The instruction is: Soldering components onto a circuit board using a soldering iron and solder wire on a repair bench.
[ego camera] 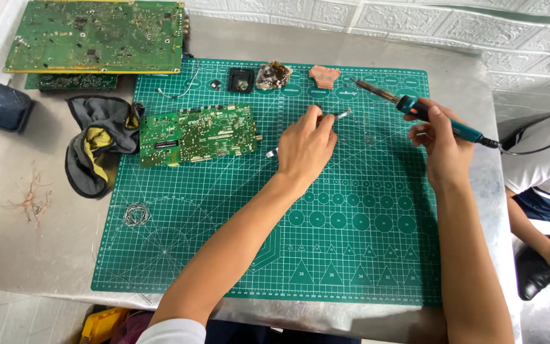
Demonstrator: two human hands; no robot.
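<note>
Tweezers [339,116]: metal, pinched in left hand [305,148], tips projecting up-right past the fingers, over the green cutting mat [351,255]. Soldering iron [428,114]: teal handle gripped in closed right hand [442,143], tip pointing up-left, near the tweezer tips but apart. Small circuit board [198,134] lies left of the left hand. Larger circuit board [96,35] at the table's far left corner. Grey-yellow cloth [96,143] beside the mat.
</note>
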